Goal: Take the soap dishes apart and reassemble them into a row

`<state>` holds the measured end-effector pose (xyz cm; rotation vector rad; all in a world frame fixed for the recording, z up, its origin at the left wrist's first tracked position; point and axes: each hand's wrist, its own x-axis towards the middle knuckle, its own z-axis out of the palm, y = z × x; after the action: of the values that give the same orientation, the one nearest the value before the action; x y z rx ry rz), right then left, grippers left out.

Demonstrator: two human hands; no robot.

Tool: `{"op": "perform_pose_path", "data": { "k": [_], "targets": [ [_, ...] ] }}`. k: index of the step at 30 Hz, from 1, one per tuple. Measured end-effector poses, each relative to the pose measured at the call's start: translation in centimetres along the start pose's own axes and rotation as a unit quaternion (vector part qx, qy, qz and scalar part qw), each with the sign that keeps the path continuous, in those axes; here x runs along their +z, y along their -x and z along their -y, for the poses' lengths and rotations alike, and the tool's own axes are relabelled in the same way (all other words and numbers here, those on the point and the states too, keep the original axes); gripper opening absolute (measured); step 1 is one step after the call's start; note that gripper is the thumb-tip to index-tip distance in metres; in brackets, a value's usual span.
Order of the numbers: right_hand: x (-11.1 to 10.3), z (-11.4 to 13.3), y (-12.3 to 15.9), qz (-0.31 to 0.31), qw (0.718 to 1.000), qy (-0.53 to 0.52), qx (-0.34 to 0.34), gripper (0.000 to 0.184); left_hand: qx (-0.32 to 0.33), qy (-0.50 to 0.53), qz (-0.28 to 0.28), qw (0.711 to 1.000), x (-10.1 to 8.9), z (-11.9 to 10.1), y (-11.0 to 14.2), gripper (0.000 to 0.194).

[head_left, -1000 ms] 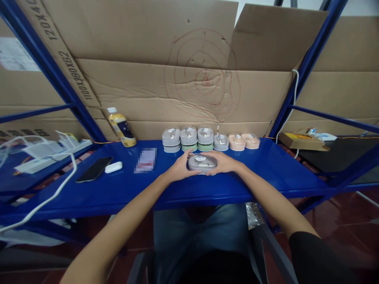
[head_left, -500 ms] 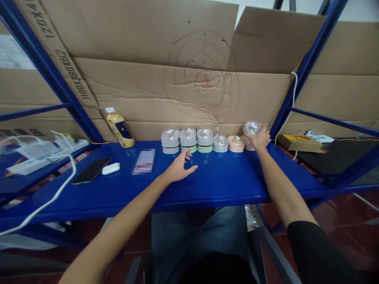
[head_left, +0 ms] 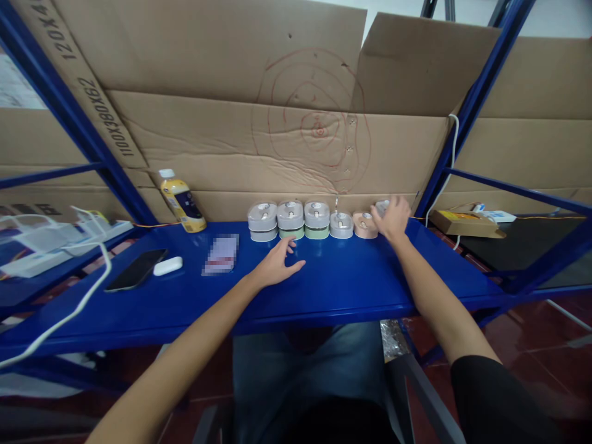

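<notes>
A row of small lidded boxes stands at the back of the blue table. On its left are a grey stack and two stacks with grey tops and green bottoms, one green-bottomed stack being the rightmost. Single boxes follow: a grey box and a peach box. At the right end my right hand is closed over a clear-lidded box, mostly hidden by the slightly blurred fingers. My left hand is open in front of the green-bottomed stacks, fingers apart, holding nothing.
A yellow drink bottle stands at the back left. Nearer lie a black phone, a white earbud case and a blurred-out card. Cardboard backs the table; blue posts flank it.
My right hand has come down slightly over the right-end box, now covering most of it. My left hand stays open in about the same place. The view has shifted a little.
</notes>
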<state>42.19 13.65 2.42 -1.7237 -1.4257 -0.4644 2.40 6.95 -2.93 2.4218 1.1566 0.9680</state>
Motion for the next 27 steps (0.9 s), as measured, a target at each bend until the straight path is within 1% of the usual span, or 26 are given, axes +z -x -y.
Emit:
{"op": "perform_pose_path", "data": {
  "k": [1, 3, 4, 5, 7, 8, 10, 12, 14, 16, 17, 18, 19, 20, 21, 22, 23, 25, 26, 27],
  "targets": [
    [0.3, 1.1, 0.6, 0.033, 0.997, -0.03, -0.071, 0.076, 0.0, -0.001, 0.001, 1.0, 0.0, 0.0, 0.0, 0.071],
    [1.4, 3.5, 2.0, 0.106, 0.973, -0.083, -0.188, 0.074, 0.001, -0.002, 0.001, 1.0, 0.0, 0.0, 0.0, 0.069],
    [2.0, 4.6, 2.7, 0.139, 0.961, -0.085, -0.223, 0.074, 0.001, -0.003, -0.001, 1.0, 0.0, -0.1, 0.0, 0.069],
    [2.5, 5.6, 3.4, 0.168, 0.954, -0.07, -0.237, 0.075, 0.0, -0.003, -0.002, 1.0, -0.1, -0.2, 0.0, 0.068],
    [2.9, 7.1, 4.7, 0.232, 0.943, -0.013, -0.24, 0.077, -0.003, -0.006, -0.001, 1.0, -0.1, -0.4, 0.0, 0.067],
    [2.7, 7.7, 5.1, 0.26, 0.936, 0.016, -0.236, 0.079, -0.004, -0.008, 0.0, 1.0, -0.2, -0.4, 0.0, 0.066],
    [1.6, 8.3, 5.8, 0.299, 0.925, 0.057, -0.229, 0.08, -0.005, -0.01, 0.001, 1.0, -0.2, -0.5, 0.0, 0.065],
    [-0.1, 8.8, 6.2, 0.304, 0.926, 0.068, -0.214, 0.072, -0.001, -0.008, -0.001, 1.0, -0.1, -0.4, 0.0, 0.065],
    [-1.8, 9.5, 6.3, 0.267, 0.945, 0.072, -0.173, 0.067, 0.006, -0.005, -0.001, 1.0, -0.1, -0.3, -0.1, 0.065],
    [-3.1, 10.2, 6.4, 0.231, 0.963, 0.085, -0.11, 0.074, 0.011, -0.005, -0.002, 1.0, 0.0, -0.1, -0.1, 0.065],
    [-3.6, 10.6, 6.5, 0.237, 0.964, 0.092, -0.079, 0.082, 0.011, -0.006, -0.003, 1.0, 0.0, -0.1, -0.1, 0.065],
    [-3.8, 10.9, 6.6, 0.264, 0.958, 0.095, -0.052, 0.091, 0.011, -0.006, -0.004, 1.0, 0.0, -0.1, -0.1, 0.064],
    [-4.0, 11.2, 6.7, 0.307, 0.947, 0.094, -0.035, 0.097, 0.012, -0.005, -0.004, 1.0, -0.1, -0.2, -0.1, 0.064],
    [-4.1, 11.4, 6.9, 0.352, 0.932, 0.085, -0.031, 0.101, 0.013, -0.003, -0.003, 1.0, -0.1, -0.2, -0.1, 0.065],
    [-4.1, 11.5, 7.1, 0.39, 0.917, 0.067, -0.045, 0.103, 0.013, 0.001, -0.002, 1.0, -0.1, -0.3, -0.1, 0.067],
    [-4.1, 11.5, 7.3, 0.419, 0.904, 0.037, -0.077, 0.105, 0.013, 0.008, 0.0, 1.0, -0.1, -0.4, 0.0, 0.07],
    [-4.1, 11.6, 7.5, 0.438, 0.891, -0.005, -0.123, 0.108, 0.013, 0.019, 0.003, 1.0, -0.1, -0.5, 0.0, 0.075],
    [-4.1, 11.6, 7.9, 0.451, 0.858, -0.11, -0.221, 0.116, 0.015, 0.046, 0.011, 0.999, -0.1, -0.8, 0.0, 0.09],
    [-4.2, 11.7, 8.1, 0.446, 0.842, -0.16, -0.257, 0.118, 0.019, 0.059, 0.018, 0.998, -0.1, -0.9, 0.1, 0.098],
    [-4.3, 11.9, 8.2, 0.434, 0.834, -0.197, -0.279, 0.119, 0.026, 0.071, 0.026, 0.997, -0.2, -1.0, 0.1, 0.106]
  ]
}}
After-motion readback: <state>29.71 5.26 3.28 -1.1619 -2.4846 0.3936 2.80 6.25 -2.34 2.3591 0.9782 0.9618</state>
